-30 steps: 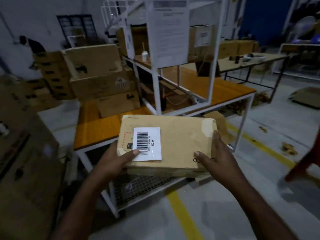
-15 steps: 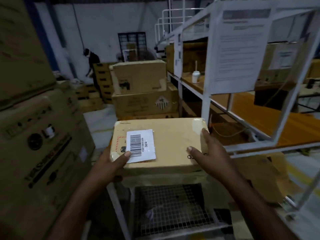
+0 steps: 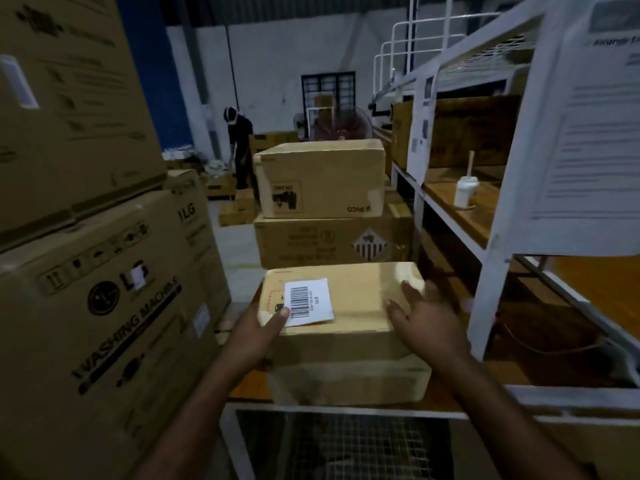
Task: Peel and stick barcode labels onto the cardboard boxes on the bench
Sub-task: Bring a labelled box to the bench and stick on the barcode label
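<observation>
Right hand (image 3: 424, 315) now off one box (image 3: 349, 303)

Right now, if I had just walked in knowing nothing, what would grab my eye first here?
Probably the white barcode label on top of the small cardboard box at centre, with the left hand gripping the box's near-left corner and the right hand open over its right side. Next, the big washing machine cartons towering on the left. Behind, more boxes are stacked, and another person bends over far back.
</observation>
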`<state>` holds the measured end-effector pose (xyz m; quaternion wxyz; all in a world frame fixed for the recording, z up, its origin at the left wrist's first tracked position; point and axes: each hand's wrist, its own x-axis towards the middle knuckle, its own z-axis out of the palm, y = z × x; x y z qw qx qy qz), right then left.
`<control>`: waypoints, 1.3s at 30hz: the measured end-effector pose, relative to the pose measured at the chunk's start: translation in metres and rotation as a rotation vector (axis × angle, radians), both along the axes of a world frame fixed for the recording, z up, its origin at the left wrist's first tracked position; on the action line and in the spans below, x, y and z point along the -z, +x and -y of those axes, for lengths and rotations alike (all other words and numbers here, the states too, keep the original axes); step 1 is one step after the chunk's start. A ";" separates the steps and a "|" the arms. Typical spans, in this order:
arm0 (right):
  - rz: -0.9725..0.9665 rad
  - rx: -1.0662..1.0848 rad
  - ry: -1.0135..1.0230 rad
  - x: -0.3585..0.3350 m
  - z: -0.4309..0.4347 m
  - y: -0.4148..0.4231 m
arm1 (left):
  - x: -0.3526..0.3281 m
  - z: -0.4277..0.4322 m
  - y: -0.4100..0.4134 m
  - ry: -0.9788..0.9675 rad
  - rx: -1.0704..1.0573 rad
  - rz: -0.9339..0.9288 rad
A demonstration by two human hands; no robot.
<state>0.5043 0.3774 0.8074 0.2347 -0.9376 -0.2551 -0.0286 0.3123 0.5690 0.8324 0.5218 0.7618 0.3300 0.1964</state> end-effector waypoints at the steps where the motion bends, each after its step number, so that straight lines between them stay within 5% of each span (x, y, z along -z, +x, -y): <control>1: 0.019 0.002 -0.024 0.003 -0.005 0.003 | -0.001 -0.005 0.006 0.001 0.002 -0.023; 3: 0.033 0.020 -0.037 0.005 -0.013 0.010 | -0.005 -0.022 0.018 0.033 0.021 -0.096; 9: -0.024 0.063 -0.060 -0.003 -0.035 0.029 | -0.012 -0.061 0.081 0.597 0.055 -0.211; 13: -0.054 0.086 -0.123 -0.005 -0.039 0.029 | -0.014 -0.065 0.117 0.816 0.308 -0.271; 17: 0.030 0.155 -0.262 -0.029 -0.063 0.026 | -0.006 -0.076 0.129 0.844 0.378 -0.292; 23: -0.078 -0.039 0.238 -0.045 -0.150 0.007 | 0.003 -0.089 0.133 0.762 0.301 -0.136; 39: 0.012 -0.272 0.116 -0.030 -0.169 0.023 | 0.002 -0.103 0.133 0.677 0.314 -0.103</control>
